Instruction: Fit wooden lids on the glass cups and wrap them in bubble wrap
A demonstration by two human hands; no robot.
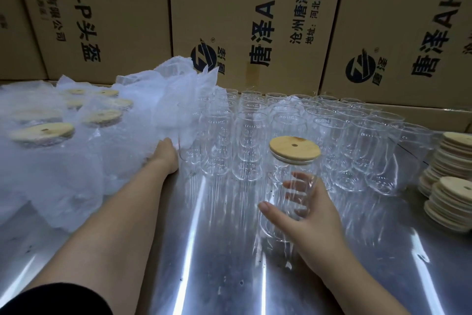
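Note:
My right hand (pixel 310 215) grips a clear glass cup (pixel 288 194) low on its body; the cup carries a round wooden lid (pixel 295 147) with a small hole and stands upright over the metal table. My left hand (pixel 166 153) reaches forward to the edge of the bubble wrap (pixel 63 174) heaped on the left; its fingers are hidden under the wrap and behind a glass. Several lidded, wrapped cups (pixel 43 133) lie in that heap. Rows of open glass cups (pixel 250 131) stand behind the held cup.
Stacks of wooden lids (pixel 452 187) sit at the right edge of the shiny metal table (pixel 229 263). Large printed cardboard boxes (pixel 255 21) form a wall right behind the glasses and the wrap.

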